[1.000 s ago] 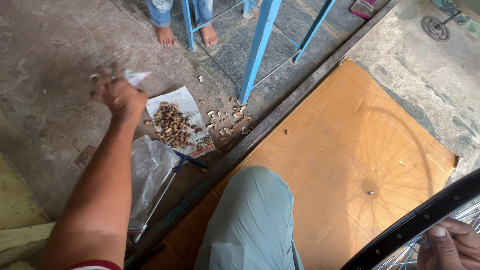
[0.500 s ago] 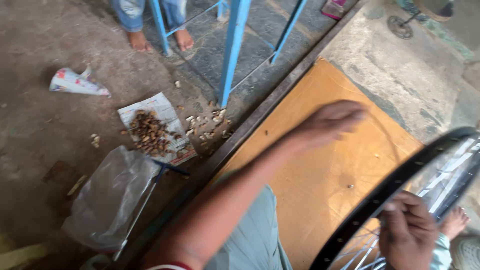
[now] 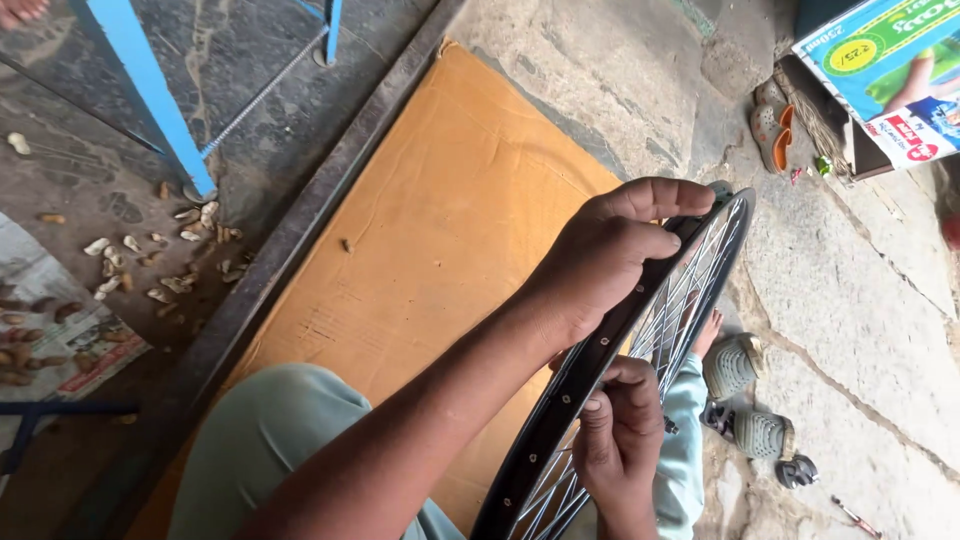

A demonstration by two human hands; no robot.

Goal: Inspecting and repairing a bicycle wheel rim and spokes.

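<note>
Black metal bicycle wheel rim with silver spokes (image 3: 640, 330) stands on edge over person's lap, above flat brown cardboard sheet (image 3: 440, 230). Left hand (image 3: 600, 265) clasps rim's outer edge from above. Right hand (image 3: 620, 435) pinches rim lower down, fingertips at spoke hole. Spokes look fitted; rim bare, no tyre.

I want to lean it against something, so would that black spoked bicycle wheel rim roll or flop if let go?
The black spoked bicycle wheel rim looks stiff: it keeps its round shape under the left hand and right hand. Standing on edge, it would probably roll or tip. Thin spokes suggest it is fairly light.
</note>
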